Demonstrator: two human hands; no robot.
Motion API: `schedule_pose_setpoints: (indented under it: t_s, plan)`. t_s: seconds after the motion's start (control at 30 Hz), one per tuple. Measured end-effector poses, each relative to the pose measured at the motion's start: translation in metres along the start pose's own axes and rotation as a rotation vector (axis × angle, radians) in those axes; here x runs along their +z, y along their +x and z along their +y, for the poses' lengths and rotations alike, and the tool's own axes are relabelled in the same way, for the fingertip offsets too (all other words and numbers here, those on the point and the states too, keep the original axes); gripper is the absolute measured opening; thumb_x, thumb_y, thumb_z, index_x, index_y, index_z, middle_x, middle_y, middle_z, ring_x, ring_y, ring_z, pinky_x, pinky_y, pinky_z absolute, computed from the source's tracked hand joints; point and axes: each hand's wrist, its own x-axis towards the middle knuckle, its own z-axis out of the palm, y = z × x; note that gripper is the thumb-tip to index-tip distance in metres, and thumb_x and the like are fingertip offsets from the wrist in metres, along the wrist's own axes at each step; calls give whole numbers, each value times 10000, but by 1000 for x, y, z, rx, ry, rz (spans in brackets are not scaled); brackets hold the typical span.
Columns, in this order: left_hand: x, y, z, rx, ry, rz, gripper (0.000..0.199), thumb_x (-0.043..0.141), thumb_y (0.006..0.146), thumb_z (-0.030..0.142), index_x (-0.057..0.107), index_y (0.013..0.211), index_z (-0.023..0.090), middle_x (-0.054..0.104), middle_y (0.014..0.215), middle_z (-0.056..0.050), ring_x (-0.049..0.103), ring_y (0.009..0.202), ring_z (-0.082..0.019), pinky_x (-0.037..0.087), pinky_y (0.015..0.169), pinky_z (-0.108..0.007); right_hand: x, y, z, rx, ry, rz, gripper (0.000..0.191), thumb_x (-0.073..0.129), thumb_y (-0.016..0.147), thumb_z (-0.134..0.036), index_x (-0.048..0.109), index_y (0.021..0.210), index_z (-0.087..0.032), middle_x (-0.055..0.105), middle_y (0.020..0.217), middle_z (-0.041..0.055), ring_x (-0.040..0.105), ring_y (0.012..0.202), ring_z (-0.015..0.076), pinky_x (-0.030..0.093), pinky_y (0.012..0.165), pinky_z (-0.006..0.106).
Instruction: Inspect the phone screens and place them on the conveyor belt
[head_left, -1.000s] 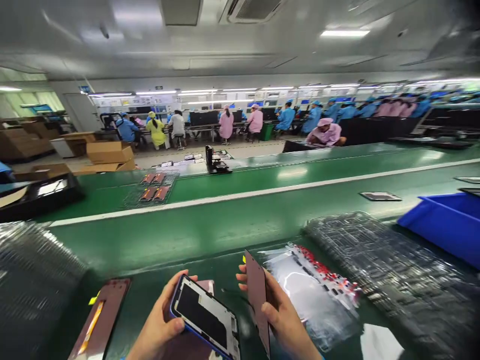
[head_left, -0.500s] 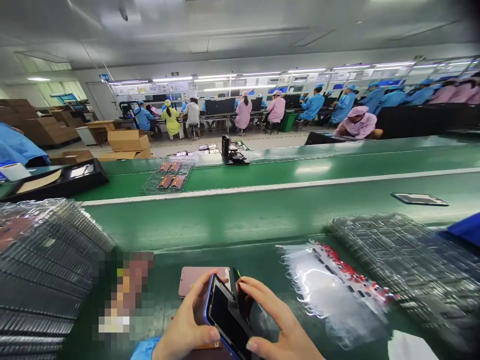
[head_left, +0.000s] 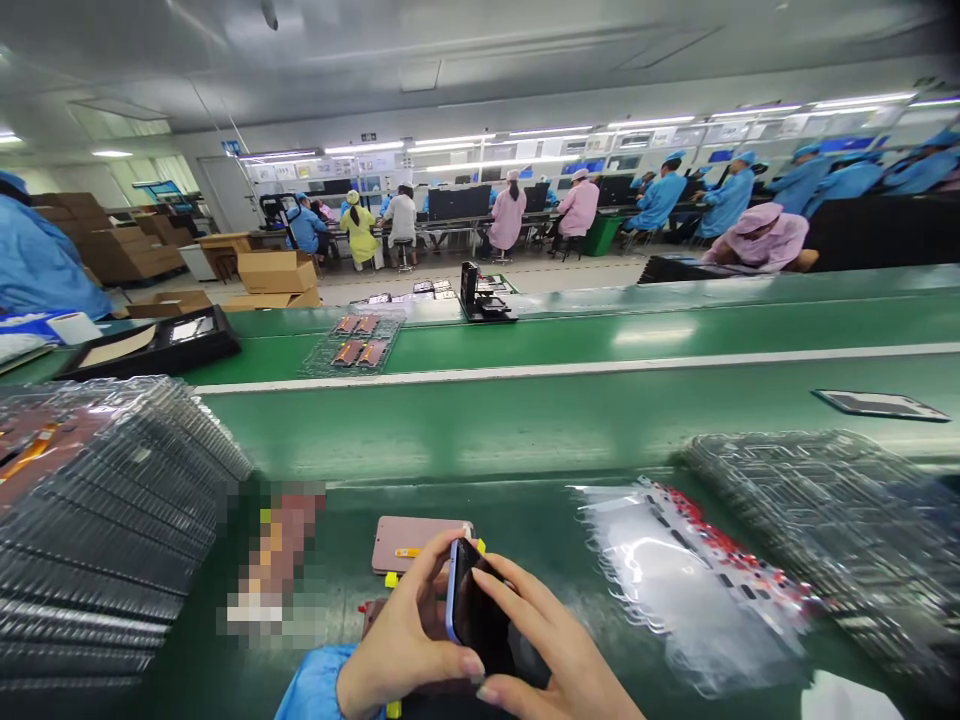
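Note:
Between my two hands is a phone (head_left: 478,620) with a blue edge frame and a dark glass face, tilted upright. My left hand (head_left: 394,645) is closed around its left side, thumb at the lower front. My right hand (head_left: 551,640) grips its right side, fingers lying on the dark face and thumb low near the left thumb. The phone's lower end is partly hidden by my hands. Just behind it a pinkish-brown flat panel (head_left: 416,535) with an orange flex strip lies on the green bench. Another brownish piece beneath my hands is mostly covered.
Tall stacked clear trays (head_left: 120,540) stand at left. To the right lie clear films with red tabs (head_left: 667,580) and more clear trays (head_left: 810,500). A flat screen panel (head_left: 881,404) rests on the green conveyor (head_left: 540,430). A co-worker in pink (head_left: 761,240) sits beyond it.
The dark glass panel, held apart at an angle before, now lies against the blue frame. My right fingers have moved onto its face. The view has turned slightly left.

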Motion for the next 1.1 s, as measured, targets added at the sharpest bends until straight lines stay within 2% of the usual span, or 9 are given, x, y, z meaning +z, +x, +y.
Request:
schedule_pose_setpoints:
  t_s: [0.33, 0.57, 0.73, 1.1]
  plan:
    - [3, -1, 4, 13, -14, 5, 872, 922, 565, 333, 524, 1339, 377, 558, 1368, -62, 543, 1257, -257, 443, 1022, -366, -2, -1, -1, 3, 0, -28, 670, 575, 895, -564, 446, 1442, -198, 554, 1404, 184, 558, 1269, 282, 521, 995, 368]
    - [6, -3, 6, 21, 41, 4, 859, 893, 615, 354, 479, 1368, 334, 542, 1395, -111, 553, 1250, -285, 464, 1000, -389, 1, -4, 1, 15, 8, -49, 681, 593, 891, -545, 438, 1454, -196, 531, 1426, 185, 540, 1286, 298, 514, 1008, 387]
    - [6, -3, 6, 16, 101, 24, 875, 872, 628, 398, 445, 1385, 297, 545, 1391, -139, 466, 1339, -324, 459, 1013, -405, 0, -5, 0, 7, -6, -52, 708, 640, 870, -520, 428, 1462, -194, 520, 1433, 193, 537, 1286, 317, 513, 1014, 404]
    - [6, -4, 8, 1, 192, 29, 908, 845, 649, 386, 376, 1414, 252, 543, 1386, -169, 413, 1378, -344, 442, 1041, -417, -5, 3, -6, -18, 5, -41, 689, 611, 884, -535, 430, 1455, -194, 530, 1425, 171, 540, 1281, 298, 518, 1014, 388]
